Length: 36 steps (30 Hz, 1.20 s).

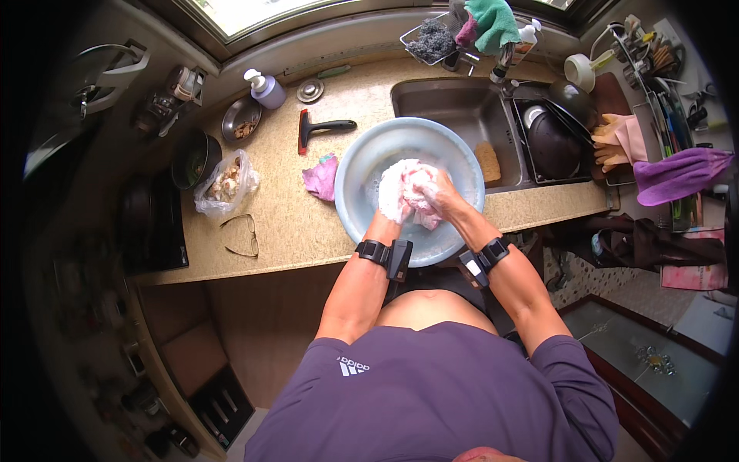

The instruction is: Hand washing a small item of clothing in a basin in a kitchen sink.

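A pale blue plastic basin [353, 173] rests on the counter's front edge and overlaps the near left part of the sink. Inside it, my two hands bunch up a wet pink-and-white cloth [424, 179]. Around the cloth's left side is my left hand [394, 199], largely hidden by white suds and folds. My right hand [443, 193] grips the right side, its fingers curled into the fabric. Some cloudy water or foam lies in the basin. Just left of the rim, a pink rag [320, 178] lies crumpled on the counter.
A black-handled squeegee [329, 126], eyeglasses [248, 237], a bag of garlic [228, 182], a metal bowl [241, 115] and a pump bottle [267, 89] occupy the counter [294, 231]. The steel sink [450, 101] holds a loofah sponge [488, 161]; rightward are a wok [554, 144] and rubber gloves [620, 141].
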Motion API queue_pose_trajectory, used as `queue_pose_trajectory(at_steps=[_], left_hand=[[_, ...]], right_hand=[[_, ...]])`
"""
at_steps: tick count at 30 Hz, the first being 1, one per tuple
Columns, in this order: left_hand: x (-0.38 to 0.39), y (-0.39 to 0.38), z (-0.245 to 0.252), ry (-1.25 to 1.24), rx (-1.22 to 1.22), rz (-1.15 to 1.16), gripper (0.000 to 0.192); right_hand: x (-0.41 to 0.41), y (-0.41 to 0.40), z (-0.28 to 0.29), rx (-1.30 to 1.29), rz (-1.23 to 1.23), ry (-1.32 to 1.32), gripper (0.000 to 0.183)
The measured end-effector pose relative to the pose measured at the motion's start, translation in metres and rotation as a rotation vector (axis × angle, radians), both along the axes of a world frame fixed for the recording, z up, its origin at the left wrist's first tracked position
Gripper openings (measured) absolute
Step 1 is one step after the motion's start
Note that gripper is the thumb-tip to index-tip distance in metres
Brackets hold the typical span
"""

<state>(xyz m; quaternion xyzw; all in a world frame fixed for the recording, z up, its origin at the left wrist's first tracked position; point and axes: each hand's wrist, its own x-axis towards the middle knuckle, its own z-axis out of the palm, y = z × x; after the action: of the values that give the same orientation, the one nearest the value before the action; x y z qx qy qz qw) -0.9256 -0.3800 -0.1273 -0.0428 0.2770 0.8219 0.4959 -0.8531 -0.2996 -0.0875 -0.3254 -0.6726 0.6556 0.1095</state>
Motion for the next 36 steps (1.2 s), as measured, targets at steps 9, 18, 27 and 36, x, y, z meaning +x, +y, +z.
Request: queue_pose_trajectory(at_steps=[9, 18, 27, 36], left_hand=[[0.0, -0.002, -0.022, -0.03, 0.222, -0.052, 0.014], [0.008, -0.006, -0.028, -0.084, 0.069, -0.011, 0.011], [0.008, -0.009, 0.02, -0.062, -0.048, 0.065, 0.015], [-0.011, -0.032, 0.062, 0.3, -0.127, -0.142, 0.029]], right_hand=[[0.004, -0.008, 0.009, 0.286, 0.127, -0.03, 0.021], [-0.013, 0.006, -0.018, 0.368, -0.005, -0.022, 0.022], [0.008, 0.008, -0.001, 0.205, 0.115, 0.108, 0.035], [0.01, 0.026, -0.005, -0.795, 0.11, 0.145, 0.033]])
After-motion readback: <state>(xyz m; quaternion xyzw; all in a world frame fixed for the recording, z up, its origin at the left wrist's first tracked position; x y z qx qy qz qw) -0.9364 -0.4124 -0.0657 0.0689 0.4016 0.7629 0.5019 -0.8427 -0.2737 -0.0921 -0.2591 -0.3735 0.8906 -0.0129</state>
